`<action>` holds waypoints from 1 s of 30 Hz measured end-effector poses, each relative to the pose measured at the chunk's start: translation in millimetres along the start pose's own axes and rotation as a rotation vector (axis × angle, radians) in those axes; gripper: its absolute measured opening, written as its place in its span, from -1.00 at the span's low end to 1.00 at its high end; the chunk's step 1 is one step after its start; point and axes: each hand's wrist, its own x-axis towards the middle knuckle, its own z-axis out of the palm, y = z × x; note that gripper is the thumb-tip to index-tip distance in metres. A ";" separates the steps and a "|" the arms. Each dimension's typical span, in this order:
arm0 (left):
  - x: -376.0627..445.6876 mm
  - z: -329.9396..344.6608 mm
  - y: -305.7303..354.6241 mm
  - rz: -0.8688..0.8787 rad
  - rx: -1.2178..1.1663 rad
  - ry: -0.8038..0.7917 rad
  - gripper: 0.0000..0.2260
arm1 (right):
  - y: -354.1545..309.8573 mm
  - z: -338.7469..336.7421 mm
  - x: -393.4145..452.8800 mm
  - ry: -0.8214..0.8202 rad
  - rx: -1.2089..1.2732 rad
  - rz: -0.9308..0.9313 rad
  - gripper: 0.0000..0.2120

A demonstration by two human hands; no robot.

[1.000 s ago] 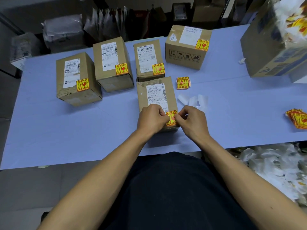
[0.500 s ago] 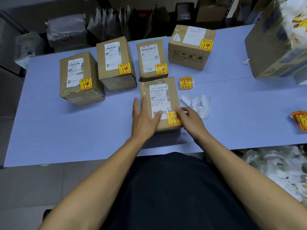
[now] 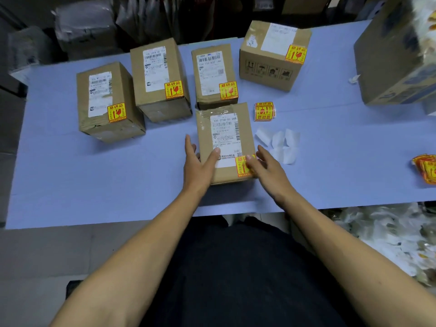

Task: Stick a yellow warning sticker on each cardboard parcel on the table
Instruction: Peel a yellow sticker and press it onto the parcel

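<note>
Matt brown cardboard parcel [image 3: 225, 140] (glossy tape)

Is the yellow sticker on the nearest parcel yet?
On: the yellow sticker lies flat on the nearest parcel, by the right hand.

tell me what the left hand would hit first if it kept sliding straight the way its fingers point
Probably nothing soon: the left hand points up-table along the left side of the near parcel. Its line looks to pass between the two parcels behind, though depth is unclear.

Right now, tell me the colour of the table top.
Light blue table top, seen in the head view.
</note>
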 end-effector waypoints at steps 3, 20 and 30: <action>16.9 -0.7 3.4 -0.126 -0.169 -0.007 -0.28 | -15.9 0.6 28.1 -0.016 0.105 0.032 -0.29; 14.3 -40.4 -16.0 -0.110 -0.301 -0.072 -0.55 | -32.6 51.7 42.7 -0.195 0.168 0.087 -0.43; 21.0 -173.4 -63.5 -0.119 -0.332 0.017 -0.71 | -74.6 183.5 28.8 -0.338 -0.008 0.009 -0.43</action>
